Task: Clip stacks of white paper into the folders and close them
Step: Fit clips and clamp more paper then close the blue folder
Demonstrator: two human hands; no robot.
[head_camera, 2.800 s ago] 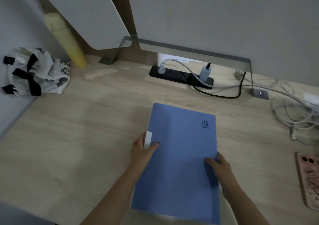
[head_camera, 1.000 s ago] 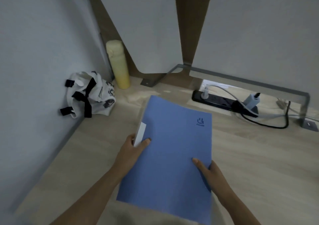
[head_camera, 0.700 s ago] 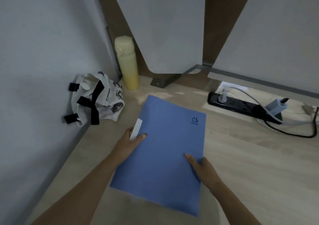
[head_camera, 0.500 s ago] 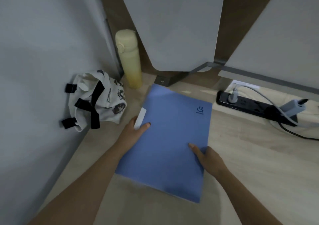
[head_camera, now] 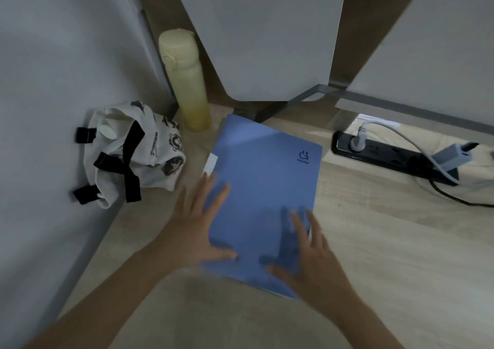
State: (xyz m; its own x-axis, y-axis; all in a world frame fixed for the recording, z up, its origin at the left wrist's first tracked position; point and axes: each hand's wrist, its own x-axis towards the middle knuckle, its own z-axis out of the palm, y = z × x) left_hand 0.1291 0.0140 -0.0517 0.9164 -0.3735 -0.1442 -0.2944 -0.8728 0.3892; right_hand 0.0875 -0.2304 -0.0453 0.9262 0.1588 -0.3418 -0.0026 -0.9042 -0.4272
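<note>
head view: a closed blue folder (head_camera: 263, 196) lies flat on the wooden desk (head_camera: 387, 241), its corner printed "folder" under a small logo. left hand (head_camera: 197, 231) and right hand (head_camera: 312, 263) hover over it, blurred, fingers spread, gripping nothing.

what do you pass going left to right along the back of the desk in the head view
white fabric bag with black straps → pale yellow flask → closed blue folder → black power strip → grey plug adapter

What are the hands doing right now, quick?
Left hand: open, fingers spread, holding nothing, over the blue folder's left edge.
Right hand: open, holding nothing, over its right corner.
</note>
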